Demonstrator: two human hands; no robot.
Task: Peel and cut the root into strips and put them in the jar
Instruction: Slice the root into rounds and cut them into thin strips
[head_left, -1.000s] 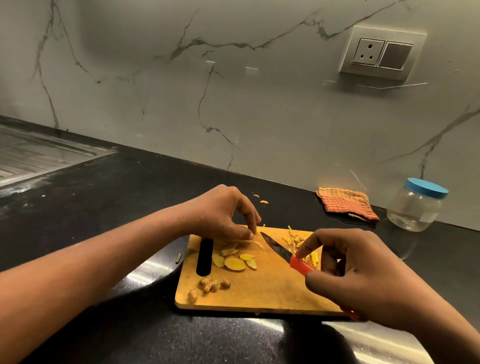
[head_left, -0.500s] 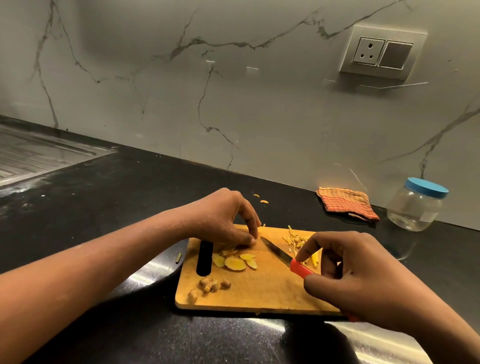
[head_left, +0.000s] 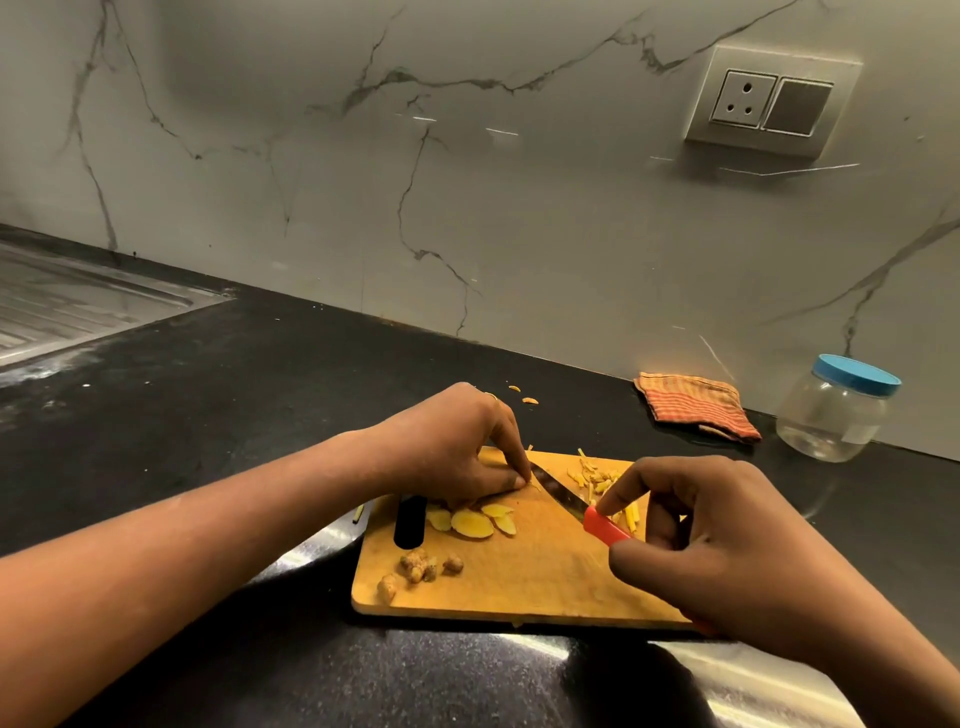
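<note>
Flat oval root slices (head_left: 472, 522) lie on the wooden board (head_left: 519, 587). The left hand (head_left: 457, 447) pins one under curled fingers, mostly hidden. The right hand (head_left: 717, 561) grips the steel knife (head_left: 571, 506) by its red plastic handle.

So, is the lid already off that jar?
No, the blue lid sits on top of the jar, which stands closed on the dark counter beside the cloth.

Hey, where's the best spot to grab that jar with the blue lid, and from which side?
Probably grip the jar by its clear round body, just under the blue lid, coming from the front: it stands upright, wall close behind, cloth to its left.
</note>
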